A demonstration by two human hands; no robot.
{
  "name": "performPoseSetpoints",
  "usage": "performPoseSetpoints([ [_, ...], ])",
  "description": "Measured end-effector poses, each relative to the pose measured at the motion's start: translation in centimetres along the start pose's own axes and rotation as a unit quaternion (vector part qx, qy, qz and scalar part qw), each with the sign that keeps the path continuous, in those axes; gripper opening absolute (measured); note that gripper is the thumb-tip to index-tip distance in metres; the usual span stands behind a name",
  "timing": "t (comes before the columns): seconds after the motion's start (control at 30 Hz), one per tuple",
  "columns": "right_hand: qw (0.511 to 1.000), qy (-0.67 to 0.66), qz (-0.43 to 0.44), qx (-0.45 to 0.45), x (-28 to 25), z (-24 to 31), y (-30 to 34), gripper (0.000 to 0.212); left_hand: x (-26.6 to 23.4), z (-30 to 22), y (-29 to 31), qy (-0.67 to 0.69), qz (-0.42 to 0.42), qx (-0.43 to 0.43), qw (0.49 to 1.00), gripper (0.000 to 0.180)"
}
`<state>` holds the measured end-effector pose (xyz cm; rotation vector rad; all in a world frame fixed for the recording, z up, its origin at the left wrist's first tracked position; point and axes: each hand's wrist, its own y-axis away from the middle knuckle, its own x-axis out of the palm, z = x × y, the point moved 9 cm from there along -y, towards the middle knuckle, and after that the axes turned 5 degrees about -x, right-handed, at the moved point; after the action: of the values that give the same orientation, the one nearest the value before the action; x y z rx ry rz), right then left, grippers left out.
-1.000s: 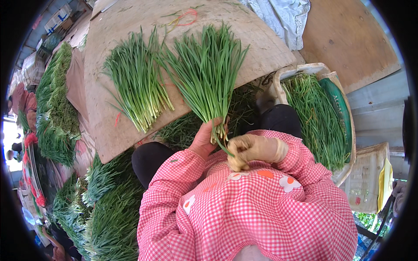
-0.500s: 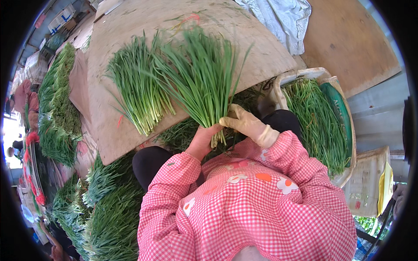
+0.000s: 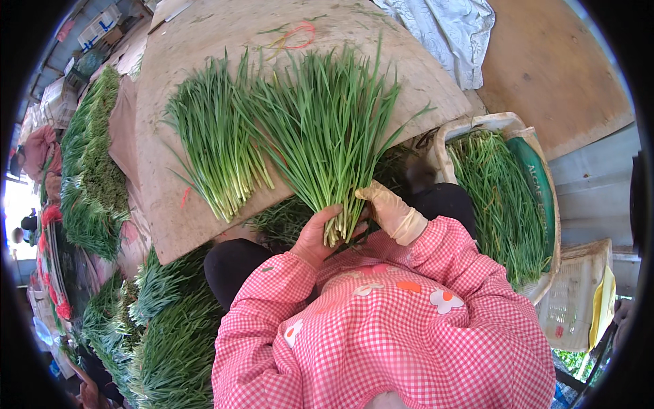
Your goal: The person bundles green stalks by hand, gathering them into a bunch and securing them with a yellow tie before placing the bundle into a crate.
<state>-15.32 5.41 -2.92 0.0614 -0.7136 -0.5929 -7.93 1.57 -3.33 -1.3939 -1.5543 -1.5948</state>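
Garlic chives, a wide green bunch (image 3: 334, 129), fan out over the near edge of a wooden board (image 3: 160, 215). My bare left hand (image 3: 319, 233) is closed around the left side of their pale lower ends. From the right, my right hand (image 3: 390, 210), in a thin cream glove, grips the same stalks; some of its fingers are hidden behind them. The cut ends poke out below, between both hands. To the left, a second bunch of chives (image 3: 218, 136) lies flat on the board, with its leaf tips pointing away from me.
Red string (image 3: 310, 28) lies toward the board's far side, and a knife (image 3: 170, 17) rests at the far left. A white crate (image 3: 443, 129) of chives stands at my right. Piles of greens (image 3: 177, 341) fill the lower left. A silvery sheet (image 3: 453, 41) hangs at the far right.
The held bunch has spread wider and its leaves have come down toward the board. My right hand has shifted slightly right and lower, farther from my left hand.
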Motion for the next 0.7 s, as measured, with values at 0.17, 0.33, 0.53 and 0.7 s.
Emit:
performPoseSetpoints([
  [0.17,0.998,0.023,0.026,-0.055,0.8,0.7,-1.0,0.045,-1.1,0.1,0.5,0.063,-0.002,-0.021,0.998,0.043],
  [0.33,0.999,0.037,0.037,-0.011,2.8,1.2,-0.8,0.040,-1.0,-0.1,0.6,0.118,0.019,-0.005,0.993,0.042],
  [0.53,0.998,-0.055,-0.018,0.011,1.9,0.8,-0.2,0.032,-0.3,-0.5,0.7,0.135,0.056,0.011,0.989,0.048],
  [0.7,0.998,-0.068,-0.002,0.004,2.4,1.1,-0.4,0.032,-0.1,-0.7,0.9,0.144,0.057,0.024,0.988,0.048],
])
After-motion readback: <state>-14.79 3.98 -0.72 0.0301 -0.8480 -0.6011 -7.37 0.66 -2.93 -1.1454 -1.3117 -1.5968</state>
